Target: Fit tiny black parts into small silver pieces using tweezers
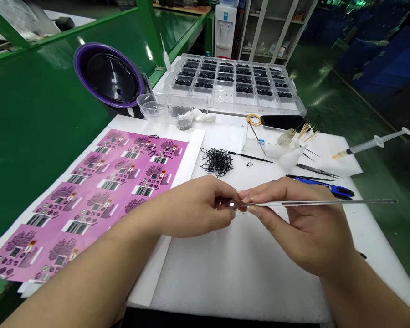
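Note:
My left hand (pixel 198 207) is closed in a pinch at the middle of the view. Between its thumb and forefinger shows a small shiny piece (pixel 233 205), mostly hidden by the fingers. My right hand (pixel 300 223) is shut on a pair of slim metal tweezers (pixel 362 201), which lie nearly level. Their tips point left and meet the fingers of my left hand, so I cannot make out exactly what they touch. Beyond the hands, on the white foam board (pixel 246 273), sits a pile of small bent black wire pieces (pixel 217 161). A single bent piece (pixel 249 164) lies right of it.
Pink printed label sheets (pixel 99 191) cover the left side. A purple-rimmed black fan-like device (pixel 107 77), clear cups (pixel 152 107) and a compartment box (pixel 225 93) of black pieces stand behind. Rightward are a syringe (pixel 372 143), toothpicks (pixel 307 132), more tweezers (pixel 316 171) and a blue-handled tool (pixel 328 187).

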`<state>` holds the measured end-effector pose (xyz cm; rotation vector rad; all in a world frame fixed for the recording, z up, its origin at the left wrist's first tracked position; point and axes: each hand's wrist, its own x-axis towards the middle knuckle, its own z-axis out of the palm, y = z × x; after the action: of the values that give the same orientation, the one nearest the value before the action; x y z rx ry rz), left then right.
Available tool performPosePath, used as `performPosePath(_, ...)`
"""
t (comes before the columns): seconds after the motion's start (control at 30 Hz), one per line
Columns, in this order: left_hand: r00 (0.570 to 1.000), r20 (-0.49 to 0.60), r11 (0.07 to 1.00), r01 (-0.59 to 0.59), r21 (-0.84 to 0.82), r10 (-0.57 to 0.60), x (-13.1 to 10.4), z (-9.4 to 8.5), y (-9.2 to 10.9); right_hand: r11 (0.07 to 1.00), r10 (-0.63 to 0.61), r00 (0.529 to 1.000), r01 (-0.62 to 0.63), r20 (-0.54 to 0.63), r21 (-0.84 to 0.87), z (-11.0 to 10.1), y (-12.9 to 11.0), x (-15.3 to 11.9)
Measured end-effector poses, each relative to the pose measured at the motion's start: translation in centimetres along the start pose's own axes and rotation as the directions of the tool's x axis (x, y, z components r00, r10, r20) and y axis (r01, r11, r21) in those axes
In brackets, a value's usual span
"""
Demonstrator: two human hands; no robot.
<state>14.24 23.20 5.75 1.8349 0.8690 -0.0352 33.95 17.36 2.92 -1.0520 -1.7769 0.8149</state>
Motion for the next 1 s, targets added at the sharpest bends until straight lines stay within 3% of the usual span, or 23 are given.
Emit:
performPosePath(0.4, 0.999, -0.025, 0.999, -0.034, 0.031, 0.035, 0.2, 0.6, -1.2, 0.997, -0.014, 0.999, 0.016, 0.030, -0.078, -0.1, 0.0, 0.0)
performPosePath(1.0, 0.999, -0.025, 1.000, -0.022, 0.017, 0.023, 0.2, 0.4, -1.1, 0.996, -0.011, 0.999, 0.014, 0.033, -0.089, 0.0, 0.0, 0.1)
